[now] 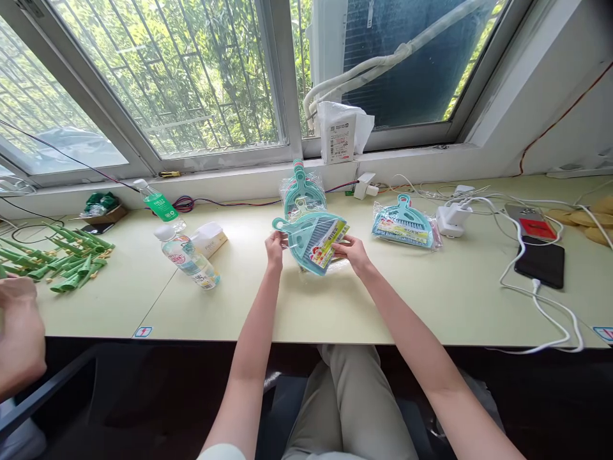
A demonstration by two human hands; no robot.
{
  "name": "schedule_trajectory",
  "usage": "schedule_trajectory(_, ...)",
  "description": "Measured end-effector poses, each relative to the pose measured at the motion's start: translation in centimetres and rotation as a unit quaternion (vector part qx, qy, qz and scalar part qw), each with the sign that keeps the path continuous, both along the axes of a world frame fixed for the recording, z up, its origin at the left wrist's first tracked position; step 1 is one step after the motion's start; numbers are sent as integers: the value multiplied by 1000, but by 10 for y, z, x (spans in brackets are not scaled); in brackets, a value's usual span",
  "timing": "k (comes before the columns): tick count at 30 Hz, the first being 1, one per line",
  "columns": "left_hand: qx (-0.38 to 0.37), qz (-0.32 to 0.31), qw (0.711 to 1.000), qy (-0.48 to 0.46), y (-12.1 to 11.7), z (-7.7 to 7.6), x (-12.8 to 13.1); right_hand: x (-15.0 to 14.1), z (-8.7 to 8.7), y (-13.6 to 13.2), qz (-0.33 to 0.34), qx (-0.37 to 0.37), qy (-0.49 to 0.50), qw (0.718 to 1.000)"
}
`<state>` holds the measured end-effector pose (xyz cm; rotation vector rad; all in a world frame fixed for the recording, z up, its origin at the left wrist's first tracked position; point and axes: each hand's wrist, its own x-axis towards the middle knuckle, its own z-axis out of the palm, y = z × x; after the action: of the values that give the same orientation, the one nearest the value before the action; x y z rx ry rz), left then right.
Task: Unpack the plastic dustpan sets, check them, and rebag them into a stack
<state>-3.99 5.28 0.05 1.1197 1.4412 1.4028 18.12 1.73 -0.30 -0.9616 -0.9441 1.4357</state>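
A teal mini dustpan-and-brush set (313,239) with a yellow paper label lies partly in a clear plastic bag at the desk's middle. My left hand (275,248) pinches its left edge near the handle. My right hand (352,252) grips its right side by the label. Both hands are closed on it. Just behind it a stack of the same teal sets (301,186) leans in clear bags. To the right, flat on the pale green desk (431,300), lies one bagged set (405,223).
Two water bottles (186,255) and a small box (209,237) lie left of my hands. Green plastic pieces (62,255) and another person's hand (19,332) are at far left. Chargers, white cables (527,281) and a black phone (541,262) crowd the right. A white package (341,131) stands on the windowsill.
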Motion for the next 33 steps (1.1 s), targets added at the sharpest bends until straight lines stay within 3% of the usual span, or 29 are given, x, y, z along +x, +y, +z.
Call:
schedule_trajectory(3, -2, 179, 984, 24, 4, 2, -35, -1, 0, 1, 14, -11, -4, 1000)
schedule_trajectory(5, -29, 279, 952, 120, 0, 2, -60, 10, -2, 5, -8, -16, 5, 1000)
schedule_trajectory(7, -30, 336, 929, 152, -6, 0, -75, 29, -5, 12, -50, -9, 38, 998)
schedule_trajectory(9, -34, 395, 904, 163, -9, -2, -74, 49, -8, 18, -98, 4, 89, 991)
schedule_trajectory(12, -11, 467, 854, 229, -10, -3, -50, 65, -12, 24, -139, 19, 124, 982)
schedule_trajectory(14, 62, 400, 864, 299, -13, 0, -29, 62, -14, 24, -142, 24, 113, 983)
schedule_trajectory(16, 144, 239, 910, 305, -18, 3, -9, 53, -16, 22, -128, 24, 95, 987)
schedule_trajectory(18, 186, 62, 954, 227, -24, 4, 8, 39, -17, 18, -100, 12, 78, 992)
schedule_trajectory(20, 175, -48, 975, 131, -26, 2, 22, 28, -17, 13, -69, 0, 54, 996)
schedule_trajectory(25, 96, -52, 994, 18, -17, -10, 32, 14, -8, 1, -20, 29, -4, 999)
schedule_trajectory(28, 53, -122, 991, -16, -13, -11, 27, 16, 6, -3, -10, 41, -37, 998)
schedule_trajectory(30, 63, -136, 988, -28, -13, -10, 25, 26, 14, -6, -10, 48, -73, 996)
schedule_trajectory(33, 108, -97, 988, -51, -14, -10, 25, 66, 19, -14, -58, 48, -145, 986)
